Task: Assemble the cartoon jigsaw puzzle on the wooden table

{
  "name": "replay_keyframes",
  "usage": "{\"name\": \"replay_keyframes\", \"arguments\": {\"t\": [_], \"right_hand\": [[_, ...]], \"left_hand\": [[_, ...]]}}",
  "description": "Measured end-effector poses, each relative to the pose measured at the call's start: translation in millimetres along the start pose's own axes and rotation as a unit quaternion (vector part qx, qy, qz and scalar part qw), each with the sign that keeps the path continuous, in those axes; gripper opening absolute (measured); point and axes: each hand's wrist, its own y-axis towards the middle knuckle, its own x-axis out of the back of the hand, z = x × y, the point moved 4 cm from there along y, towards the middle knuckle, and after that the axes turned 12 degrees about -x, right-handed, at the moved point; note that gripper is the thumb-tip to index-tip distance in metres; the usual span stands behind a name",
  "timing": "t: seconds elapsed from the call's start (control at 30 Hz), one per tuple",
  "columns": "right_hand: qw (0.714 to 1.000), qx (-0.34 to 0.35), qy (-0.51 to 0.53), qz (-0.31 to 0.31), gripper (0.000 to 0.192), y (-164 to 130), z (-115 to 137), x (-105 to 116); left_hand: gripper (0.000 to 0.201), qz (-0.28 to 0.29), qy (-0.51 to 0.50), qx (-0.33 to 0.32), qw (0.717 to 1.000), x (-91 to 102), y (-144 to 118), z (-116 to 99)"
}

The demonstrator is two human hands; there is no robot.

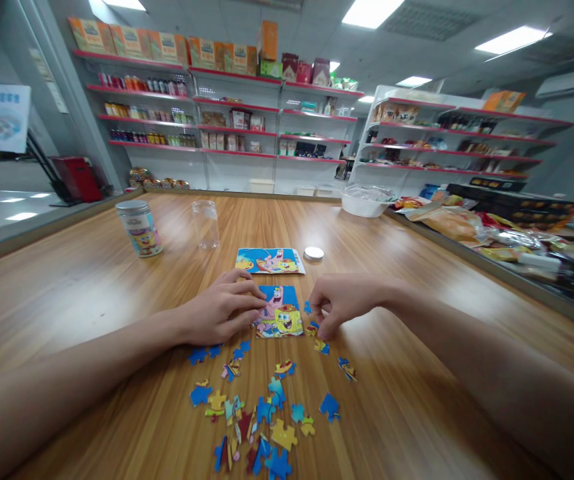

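The left hand [221, 310] lies palm down on the wooden table [417, 267], its fingers spread loosely and the fingertips pressing on the left edge of the part-built puzzle [281, 312]; it grips nothing. The right hand [344, 303] is curled just to the right of that puzzle, thumb and forefinger pinched together over a small puzzle piece [311, 327] at the lower right corner, though whether the piece is truly gripped or only touched cannot be told.

The part-built puzzle is a small joined patch lying flat between the two hands. It shows a bright blue ground above with a pink cartoon figure, and a yellow cartoon figure below; its lower edge is uneven where pieces are not yet joined on.

Nearer the person, loose pieces [261, 413] lie scattered on the table, mostly blue, yellow and red, some overlapping, some apart. Beyond the puzzle lies a picture card [269, 261] with the same blue cartoon scene, and just right of it a white round lid [313, 253]. Farther back and to the left stand a printed jar [139, 229] and a clear empty jar [205, 224], near each other but apart. A white bowl [367, 201] sits at the far right edge, and store shelves [227, 113] line the back wall.
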Motion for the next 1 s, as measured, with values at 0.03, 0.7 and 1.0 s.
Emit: {"name": "replay_keyframes", "arguments": {"t": [0.03,0.7,1.0], "right_hand": [[1.000,-0.006,-0.023,-0.017,0.019,-3.5,4.8,1.4],[0.982,0.151,-0.095,-0.066,0.020,-20.3,56.7,-23.6],[0.977,0.192,-0.062,-0.062,0.016,-13.3,60.5,-33.8]], "left_hand": [[0.029,-0.002,0.001,-0.004,1.000,-0.4,-0.3,0.1],[0.028,0.010,0.003,-0.002,1.000,-4.3,-0.7,-1.0],[0.027,0.002,-0.007,-0.017,1.000,-5.9,-1.2,0.1]]}}
